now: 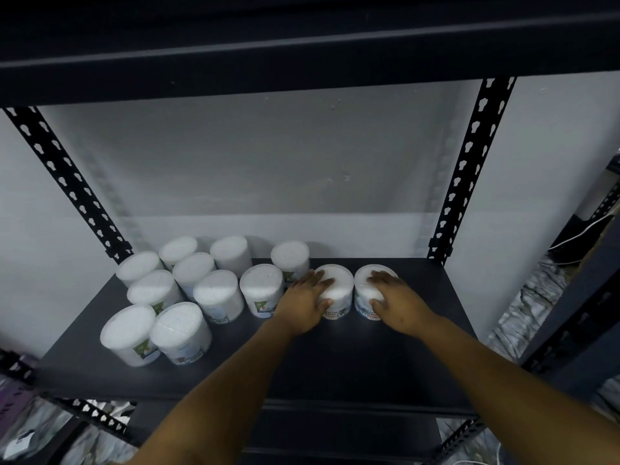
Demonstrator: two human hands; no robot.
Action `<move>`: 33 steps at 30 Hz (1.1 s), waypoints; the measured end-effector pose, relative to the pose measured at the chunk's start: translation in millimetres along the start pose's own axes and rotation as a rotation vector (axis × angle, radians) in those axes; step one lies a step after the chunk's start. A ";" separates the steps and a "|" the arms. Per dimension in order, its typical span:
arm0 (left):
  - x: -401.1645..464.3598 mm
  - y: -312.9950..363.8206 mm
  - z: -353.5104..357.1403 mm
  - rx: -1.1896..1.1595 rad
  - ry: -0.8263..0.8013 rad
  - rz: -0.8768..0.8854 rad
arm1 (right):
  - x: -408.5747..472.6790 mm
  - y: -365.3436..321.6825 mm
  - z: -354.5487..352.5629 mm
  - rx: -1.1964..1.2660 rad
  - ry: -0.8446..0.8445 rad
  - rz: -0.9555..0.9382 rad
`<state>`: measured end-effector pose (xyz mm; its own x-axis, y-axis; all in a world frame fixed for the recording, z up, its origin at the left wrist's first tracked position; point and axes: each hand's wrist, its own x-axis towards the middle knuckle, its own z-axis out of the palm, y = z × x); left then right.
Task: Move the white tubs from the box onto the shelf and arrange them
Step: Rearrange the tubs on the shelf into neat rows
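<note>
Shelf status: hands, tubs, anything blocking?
Left hand grips one white tub; right hand grips its neighbour. Both tubs standing on shelf, right of the other ten. Nothing blocking.

From my feed I see two bare forearms reaching in from the bottom edge, with no sleeves showing anywhere along them up to the frame border. The left hand (303, 302) and the right hand (397, 302) are bare too: no gloves, no rings, and I see no watch or band on either wrist. Fingernails look short, though they are too small to judge well.
</note>
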<state>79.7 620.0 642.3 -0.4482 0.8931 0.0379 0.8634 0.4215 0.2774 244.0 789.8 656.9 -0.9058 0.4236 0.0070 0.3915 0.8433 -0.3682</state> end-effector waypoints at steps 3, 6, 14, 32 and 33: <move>-0.4 1.0 -0.5 0.005 0.002 -0.003 | 0.4 0.1 -0.3 -0.005 -0.005 -0.004; -2.2 2.2 -1.4 0.014 -0.003 -0.006 | 0.8 0.3 0.0 -0.011 0.002 -0.003; -9.2 -5.8 -10.0 0.062 0.092 -0.099 | 16.3 -23.0 0.2 -0.020 0.054 -0.053; -30.3 -95.8 -50.6 0.120 -0.033 -0.332 | 136.3 -118.3 26.6 -0.170 -0.155 -0.159; -29.5 -97.2 -51.3 0.114 -0.037 -0.325 | 141.9 -120.2 27.5 -0.185 -0.164 -0.159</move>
<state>-2.9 544.7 663.5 -0.6971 0.7135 -0.0704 0.6981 0.6978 0.1600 64.0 739.5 676.6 -0.9662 0.2353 -0.1049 0.2522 0.9471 -0.1983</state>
